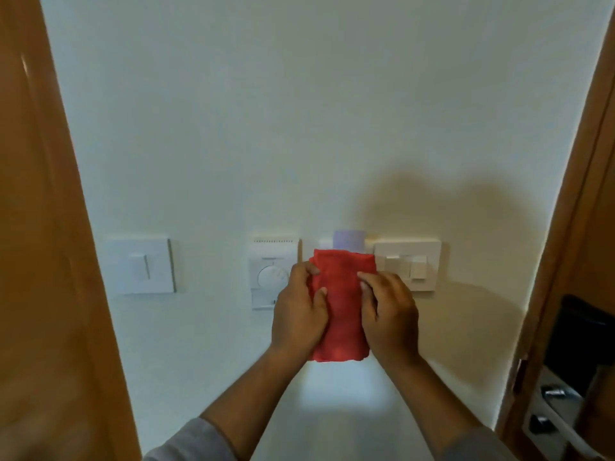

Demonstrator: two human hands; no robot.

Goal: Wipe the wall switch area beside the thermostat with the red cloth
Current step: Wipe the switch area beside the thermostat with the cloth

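Note:
A folded red cloth (339,304) is held upright in front of the white wall, between both hands. My left hand (298,314) grips its left edge and my right hand (389,317) grips its right edge. The white thermostat (269,271) with a round dial sits just left of the cloth, partly hidden by my left hand. A white wall switch plate (416,264) with rocker switches is just right of the cloth, its lower left corner behind my right hand. Whether the cloth touches the wall cannot be told.
Another single white switch (141,266) is mounted further left. A wooden door frame (40,227) borders the wall on the left. On the right stands a wooden door (585,227) with a black lock panel and a metal handle (554,392). A pale purple patch (349,239) shows above the cloth.

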